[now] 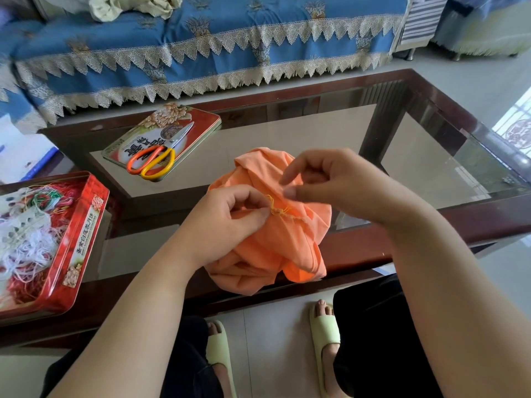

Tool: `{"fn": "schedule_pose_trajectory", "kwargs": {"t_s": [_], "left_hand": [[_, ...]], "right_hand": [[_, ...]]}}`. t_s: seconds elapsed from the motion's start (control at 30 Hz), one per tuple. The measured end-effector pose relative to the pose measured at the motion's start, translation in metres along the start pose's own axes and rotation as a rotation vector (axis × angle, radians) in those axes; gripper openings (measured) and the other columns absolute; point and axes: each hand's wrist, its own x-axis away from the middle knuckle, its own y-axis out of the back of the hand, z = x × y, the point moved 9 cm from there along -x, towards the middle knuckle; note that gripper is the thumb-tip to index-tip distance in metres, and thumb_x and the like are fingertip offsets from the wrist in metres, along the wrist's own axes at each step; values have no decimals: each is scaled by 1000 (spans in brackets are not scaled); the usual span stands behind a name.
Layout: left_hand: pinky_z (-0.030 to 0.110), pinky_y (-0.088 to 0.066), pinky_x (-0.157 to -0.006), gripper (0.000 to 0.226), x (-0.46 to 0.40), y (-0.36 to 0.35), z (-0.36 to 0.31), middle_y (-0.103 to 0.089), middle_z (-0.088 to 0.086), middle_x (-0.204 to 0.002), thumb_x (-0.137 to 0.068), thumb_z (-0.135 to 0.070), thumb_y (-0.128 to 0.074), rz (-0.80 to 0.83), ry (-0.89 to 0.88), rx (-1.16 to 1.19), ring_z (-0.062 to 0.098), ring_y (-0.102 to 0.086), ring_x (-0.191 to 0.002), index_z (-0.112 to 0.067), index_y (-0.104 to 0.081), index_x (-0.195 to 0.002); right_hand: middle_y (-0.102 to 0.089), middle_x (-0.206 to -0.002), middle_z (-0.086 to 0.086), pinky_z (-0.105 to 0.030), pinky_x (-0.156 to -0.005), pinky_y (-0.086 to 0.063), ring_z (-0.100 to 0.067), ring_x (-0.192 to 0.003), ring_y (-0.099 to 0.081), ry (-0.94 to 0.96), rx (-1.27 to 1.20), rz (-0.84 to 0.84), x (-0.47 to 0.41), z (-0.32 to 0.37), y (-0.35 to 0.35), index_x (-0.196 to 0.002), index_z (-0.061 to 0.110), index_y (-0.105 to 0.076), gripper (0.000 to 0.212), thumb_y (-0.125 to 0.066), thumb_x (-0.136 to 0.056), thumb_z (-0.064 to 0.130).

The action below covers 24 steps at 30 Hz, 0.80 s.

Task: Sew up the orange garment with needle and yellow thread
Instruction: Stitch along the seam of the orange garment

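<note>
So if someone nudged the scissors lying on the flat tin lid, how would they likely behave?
The scissors would probably slide, not roll: they lie flat on the glossy tin lid. Likely rigid, with metal blades and orange and yellow plastic handles. One handle loop overhangs the lid's near edge, so a push that way might tip them onto the glass tabletop.

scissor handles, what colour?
One handle orange, the other yellow, on the scissors lying on the tin lid. Head view, the only one.

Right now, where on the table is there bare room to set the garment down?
Bare glass lies between the tin lid holding scissors and the table's right rim, beyond the orange garment. The left end is crowded by the thread tin.
</note>
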Motion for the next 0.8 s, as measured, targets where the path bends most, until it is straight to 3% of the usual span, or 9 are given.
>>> {"fn": "schedule_pose_trajectory", "kwargs": {"t_s": [0.13, 0.27, 0.5, 0.6, 0.67, 0.8], "left_hand": [[10, -46, -73, 7, 1, 6, 1, -69, -15, -85, -90, -23, -65, -26, -1, 100, -1, -62, -85, -23, -72, -88], [12, -47, -73, 9, 1, 9, 3, -69, -11, -84, -90, -26, -63, -53, 30, 176, 0, -62, -84, -23, -71, -89], [18, -50, -74, 9, 3, 11, 3, -69, -6, -80, -90, -24, -63, -80, 57, 251, 1, -62, -78, -20, -71, -88], [19, -50, -73, 11, 3, 11, 2, -70, -5, -79, -86, -29, -66, -97, 60, 271, 2, -62, -78, -20, -72, -86], [16, -49, -70, 9, 3, 11, 2, -68, -9, -75, -85, -30, -66, -111, 66, 280, 1, -61, -76, -22, -71, -83], [11, -46, -65, 7, 3, 11, 2, -66, -15, -69, -85, -28, -67, -122, 70, 267, -4, -60, -71, -23, -70, -81]], "right_hand": [[-32, -52, 13, -20, -54, -28, -6, -52, -30, -6, 141, 113, -1, -4, -15, -95, 24, -73, 16, -77, -80, 25], [-38, -47, 14, -13, -49, -28, -4, -47, -33, 2, 137, 61, -4, -2, -17, -90, 24, -74, 9, -75, -82, 20], [-40, -53, 8, -19, -53, -30, -9, -54, -34, 28, 67, 21, -4, 3, -14, -84, 26, -74, 2, -73, -83, 24], [-48, -60, -6, -22, -56, -33, -13, -57, -38, 41, 58, 35, -3, 6, -17, -86, 22, -73, 4, -73, -83, 24], [-58, -74, -22, -31, -59, -38, -23, -62, -44, 53, 60, 26, -3, 9, -18, -87, 22, -73, 5, -73, -83, 25], [-63, -85, -26, -44, -68, -48, -37, -76, -54, 66, 27, -22, -3, 11, -13, -84, 17, -74, 8, -72, -84, 25]]}}
